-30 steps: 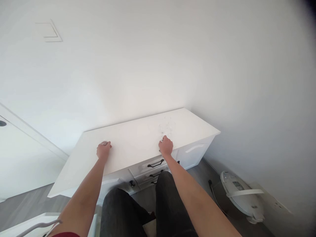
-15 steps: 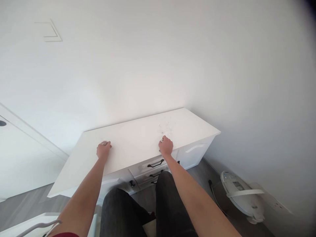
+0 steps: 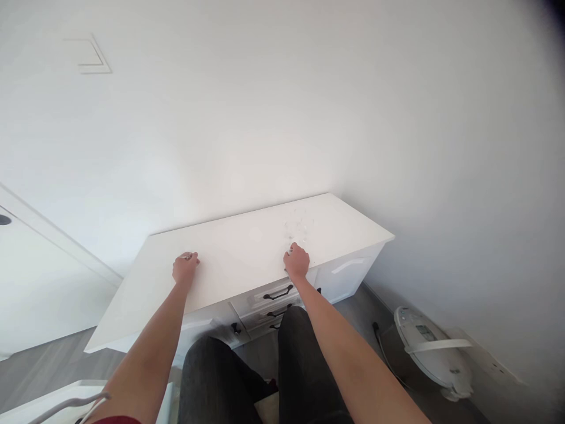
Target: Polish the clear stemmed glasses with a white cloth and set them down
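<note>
On the left part of the white cabinet top (image 3: 238, 253), my left hand (image 3: 184, 270) is closed, with a small whitish, partly see-through thing showing at its fingertips. The kind of that thing is too small to tell. Near the front edge, further right, my right hand (image 3: 297, 261) rests with curled fingers. Whatever lies within its grasp is hidden. Just beyond it, several small clear pieces (image 3: 299, 225) are scattered on the white surface.
Dark handles (image 3: 279, 292) mark the cabinet's drawers, close to my knees. On the floor at right stands a white electric appliance with a carrying handle (image 3: 436, 345). A white wall (image 3: 265, 118) rises behind the cabinet; a door (image 3: 39, 282) is at left.
</note>
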`<act>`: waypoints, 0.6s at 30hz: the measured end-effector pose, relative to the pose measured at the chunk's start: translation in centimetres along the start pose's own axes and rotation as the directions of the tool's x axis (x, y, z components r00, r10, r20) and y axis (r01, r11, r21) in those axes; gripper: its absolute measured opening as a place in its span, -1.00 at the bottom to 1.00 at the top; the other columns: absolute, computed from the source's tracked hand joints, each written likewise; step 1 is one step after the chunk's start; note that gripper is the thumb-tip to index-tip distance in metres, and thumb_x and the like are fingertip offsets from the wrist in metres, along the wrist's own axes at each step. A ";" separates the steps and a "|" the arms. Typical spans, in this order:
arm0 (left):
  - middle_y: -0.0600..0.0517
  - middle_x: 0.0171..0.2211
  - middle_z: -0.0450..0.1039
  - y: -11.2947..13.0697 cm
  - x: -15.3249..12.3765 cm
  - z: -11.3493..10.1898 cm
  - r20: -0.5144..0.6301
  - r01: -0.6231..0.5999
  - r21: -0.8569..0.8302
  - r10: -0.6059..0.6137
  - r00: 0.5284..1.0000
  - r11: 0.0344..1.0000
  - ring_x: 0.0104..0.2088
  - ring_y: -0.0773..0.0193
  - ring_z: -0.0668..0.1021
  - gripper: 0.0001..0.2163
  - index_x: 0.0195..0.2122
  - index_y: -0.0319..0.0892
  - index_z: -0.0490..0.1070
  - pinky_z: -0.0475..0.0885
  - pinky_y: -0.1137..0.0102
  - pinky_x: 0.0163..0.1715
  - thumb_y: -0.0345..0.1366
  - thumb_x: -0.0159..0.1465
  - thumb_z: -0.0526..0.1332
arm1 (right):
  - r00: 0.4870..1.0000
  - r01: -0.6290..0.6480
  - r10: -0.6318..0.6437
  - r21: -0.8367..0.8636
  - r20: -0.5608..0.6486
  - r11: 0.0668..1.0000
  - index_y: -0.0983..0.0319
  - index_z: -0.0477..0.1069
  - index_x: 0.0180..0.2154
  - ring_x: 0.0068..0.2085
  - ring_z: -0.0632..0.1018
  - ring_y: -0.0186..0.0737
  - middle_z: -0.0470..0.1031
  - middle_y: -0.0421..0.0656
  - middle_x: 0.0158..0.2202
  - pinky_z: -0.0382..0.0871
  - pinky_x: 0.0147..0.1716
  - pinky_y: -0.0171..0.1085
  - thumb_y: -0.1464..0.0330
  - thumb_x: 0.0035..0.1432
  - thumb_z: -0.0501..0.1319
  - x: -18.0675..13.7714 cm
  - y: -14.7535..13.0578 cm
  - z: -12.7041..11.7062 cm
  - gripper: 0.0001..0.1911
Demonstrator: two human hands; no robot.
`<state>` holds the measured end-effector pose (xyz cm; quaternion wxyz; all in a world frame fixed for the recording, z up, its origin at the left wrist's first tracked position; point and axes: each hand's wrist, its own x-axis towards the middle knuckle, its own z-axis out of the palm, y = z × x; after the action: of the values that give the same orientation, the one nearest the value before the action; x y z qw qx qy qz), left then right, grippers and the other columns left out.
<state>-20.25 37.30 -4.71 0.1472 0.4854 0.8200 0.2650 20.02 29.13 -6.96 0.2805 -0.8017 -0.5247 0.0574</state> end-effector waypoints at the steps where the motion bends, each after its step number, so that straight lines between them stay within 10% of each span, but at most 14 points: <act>1: -0.07 0.01 0.58 0.0 -0.1 0.0 0.000 -0.001 0.001 0.001 1.000 1.000 -0.06 0.12 0.64 -0.71 0.06 -0.19 0.51 0.59 0.10 -0.03 -0.12 0.44 0.29 | 1.000 0.000 0.000 0.000 -0.001 1.000 0.22 0.46 -0.11 -0.20 0.54 -0.15 0.51 -0.19 -0.26 0.41 -0.09 -0.12 0.21 0.42 0.21 0.0 0.0 0.0 -0.79; 18: -0.07 0.00 0.58 0.4 -0.5 -0.3 -0.009 0.004 -0.007 -0.004 1.000 1.000 -0.07 0.12 0.64 -0.71 0.04 -0.20 0.52 0.59 0.10 -0.04 -0.11 0.44 0.29 | 1.000 0.004 -0.004 -0.008 -0.006 1.000 0.23 0.47 -0.11 -0.19 0.55 -0.15 0.52 -0.19 -0.26 0.43 -0.08 -0.10 0.22 0.41 0.22 0.0 0.0 0.1 -0.80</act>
<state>-19.90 36.96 -4.20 0.1458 0.4820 0.8207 0.2699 20.04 29.19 -7.04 0.2789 -0.8019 -0.5258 0.0525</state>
